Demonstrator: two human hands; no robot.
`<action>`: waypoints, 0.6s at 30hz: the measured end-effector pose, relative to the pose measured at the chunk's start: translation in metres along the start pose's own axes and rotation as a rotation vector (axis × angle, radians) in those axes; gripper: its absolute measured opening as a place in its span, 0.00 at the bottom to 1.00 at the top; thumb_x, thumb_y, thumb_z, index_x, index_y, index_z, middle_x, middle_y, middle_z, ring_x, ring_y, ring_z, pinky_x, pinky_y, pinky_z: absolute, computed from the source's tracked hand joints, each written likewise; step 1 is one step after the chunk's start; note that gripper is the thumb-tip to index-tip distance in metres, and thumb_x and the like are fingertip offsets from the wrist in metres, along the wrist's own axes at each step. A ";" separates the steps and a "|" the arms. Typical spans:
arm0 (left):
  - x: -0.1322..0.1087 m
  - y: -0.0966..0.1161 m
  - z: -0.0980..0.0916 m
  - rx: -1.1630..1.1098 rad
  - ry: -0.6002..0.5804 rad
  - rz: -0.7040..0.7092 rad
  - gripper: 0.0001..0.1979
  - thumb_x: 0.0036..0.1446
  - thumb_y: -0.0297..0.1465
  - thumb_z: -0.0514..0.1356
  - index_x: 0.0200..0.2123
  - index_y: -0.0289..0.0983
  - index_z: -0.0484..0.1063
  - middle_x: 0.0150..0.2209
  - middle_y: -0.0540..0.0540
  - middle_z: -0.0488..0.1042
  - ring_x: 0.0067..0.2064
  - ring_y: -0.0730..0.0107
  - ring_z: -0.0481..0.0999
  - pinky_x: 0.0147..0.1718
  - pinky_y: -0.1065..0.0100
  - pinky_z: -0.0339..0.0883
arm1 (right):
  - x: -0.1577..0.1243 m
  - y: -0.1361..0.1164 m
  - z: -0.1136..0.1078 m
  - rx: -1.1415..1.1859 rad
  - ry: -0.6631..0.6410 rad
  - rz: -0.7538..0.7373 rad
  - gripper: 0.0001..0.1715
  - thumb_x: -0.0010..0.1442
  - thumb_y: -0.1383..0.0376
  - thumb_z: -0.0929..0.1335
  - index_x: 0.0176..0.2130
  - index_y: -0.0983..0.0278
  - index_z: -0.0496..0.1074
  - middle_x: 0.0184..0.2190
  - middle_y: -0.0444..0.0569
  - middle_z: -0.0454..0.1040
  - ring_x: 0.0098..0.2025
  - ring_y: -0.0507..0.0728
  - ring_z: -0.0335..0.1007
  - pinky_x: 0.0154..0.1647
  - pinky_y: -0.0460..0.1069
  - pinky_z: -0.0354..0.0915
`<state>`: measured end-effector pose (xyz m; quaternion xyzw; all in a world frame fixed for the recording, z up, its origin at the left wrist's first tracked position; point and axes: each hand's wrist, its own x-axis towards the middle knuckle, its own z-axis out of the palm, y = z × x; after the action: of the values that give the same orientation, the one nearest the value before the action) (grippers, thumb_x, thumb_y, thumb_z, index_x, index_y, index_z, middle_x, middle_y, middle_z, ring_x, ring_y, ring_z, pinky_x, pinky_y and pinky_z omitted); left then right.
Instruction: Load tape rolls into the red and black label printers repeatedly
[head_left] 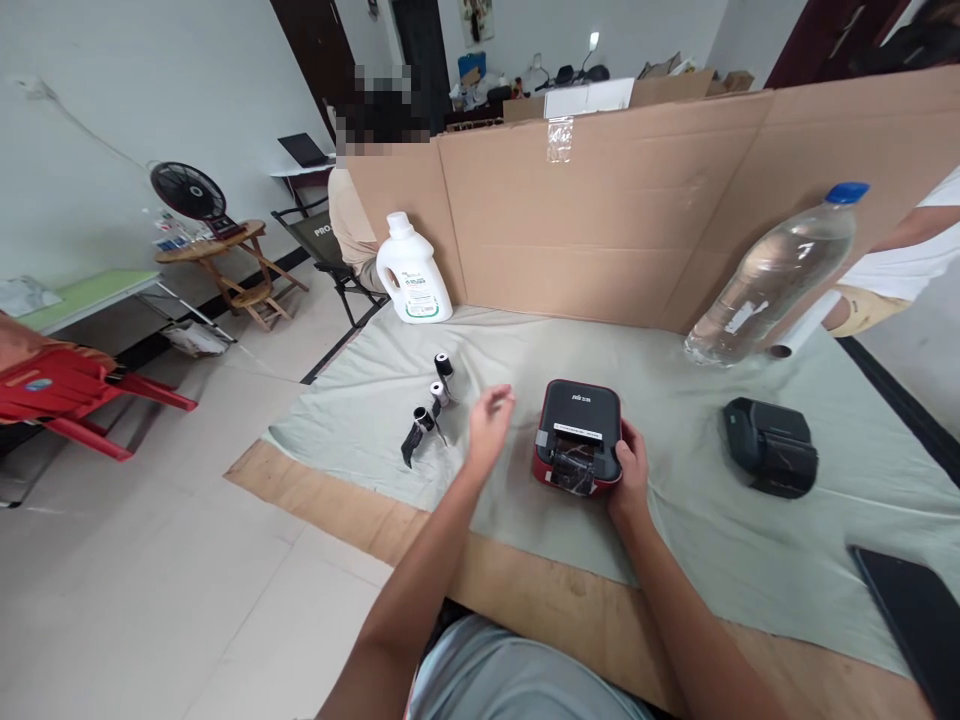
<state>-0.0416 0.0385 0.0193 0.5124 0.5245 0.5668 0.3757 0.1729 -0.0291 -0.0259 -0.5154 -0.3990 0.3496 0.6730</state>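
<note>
A small label printer (579, 415) with a black top and red base sits on the pale green cloth in front of me. Crinkled, shiny black film (574, 472) shows at its front opening. My right hand (632, 468) grips the printer's right side, thumb near the front corner. My left hand (490, 428) hovers left of the printer, apart from it, with fingers loosely bent and nothing visible in them. Farther left lie small rolls with black film: one roll (443, 365) at the back, a white-ended roll (438, 391) in the middle, and another roll (423, 420) in front.
A black device (771, 447) and a dark tablet-like slab (911, 610) lie to the right. A large water bottle (780, 275) leans near a cardboard partition (592, 220). A white detergent jug (415, 275) stands back left. One person sits beyond the partition; another is at right.
</note>
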 end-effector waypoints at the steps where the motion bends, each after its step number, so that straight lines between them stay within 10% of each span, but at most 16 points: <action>1: 0.019 0.004 -0.015 0.143 0.061 0.066 0.15 0.64 0.38 0.60 0.48 0.36 0.76 0.50 0.39 0.78 0.53 0.58 0.77 0.55 0.59 0.70 | 0.000 -0.001 0.000 0.002 0.000 -0.001 0.30 0.64 0.48 0.66 0.59 0.61 0.68 0.61 0.57 0.70 0.63 0.66 0.66 0.65 0.64 0.61; 4: 0.084 0.015 -0.060 0.656 0.153 0.073 0.19 0.62 0.33 0.61 0.56 0.37 0.73 0.57 0.38 0.73 0.57 0.57 0.74 0.60 0.60 0.65 | 0.000 -0.003 0.000 -0.009 -0.009 -0.003 0.29 0.65 0.49 0.65 0.59 0.61 0.68 0.60 0.57 0.71 0.63 0.66 0.66 0.65 0.65 0.60; 8: 0.140 0.018 -0.089 0.952 -0.060 -0.171 0.23 0.57 0.29 0.65 0.56 0.37 0.75 0.56 0.37 0.75 0.52 0.54 0.77 0.54 0.59 0.69 | 0.002 0.000 0.000 -0.002 -0.018 0.005 0.29 0.64 0.49 0.66 0.58 0.61 0.68 0.60 0.57 0.71 0.62 0.66 0.66 0.65 0.64 0.59; 14: 0.137 0.026 -0.095 0.913 -0.125 -0.016 0.17 0.61 0.25 0.60 0.52 0.37 0.79 0.48 0.42 0.81 0.45 0.61 0.79 0.52 0.64 0.70 | 0.003 0.000 -0.001 0.045 0.007 0.024 0.30 0.61 0.47 0.69 0.56 0.61 0.71 0.58 0.55 0.73 0.59 0.66 0.68 0.62 0.64 0.62; 18: 0.116 0.046 -0.141 0.832 -0.011 0.132 0.19 0.64 0.30 0.57 0.57 0.37 0.75 0.49 0.42 0.80 0.41 0.64 0.79 0.47 0.65 0.72 | 0.003 -0.001 -0.001 0.034 0.011 0.031 0.30 0.60 0.47 0.69 0.55 0.61 0.72 0.57 0.54 0.74 0.59 0.66 0.69 0.61 0.63 0.63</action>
<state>-0.1959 0.1125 0.0967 0.6559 0.6728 0.3266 0.1024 0.1758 -0.0269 -0.0245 -0.5120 -0.3812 0.3637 0.6784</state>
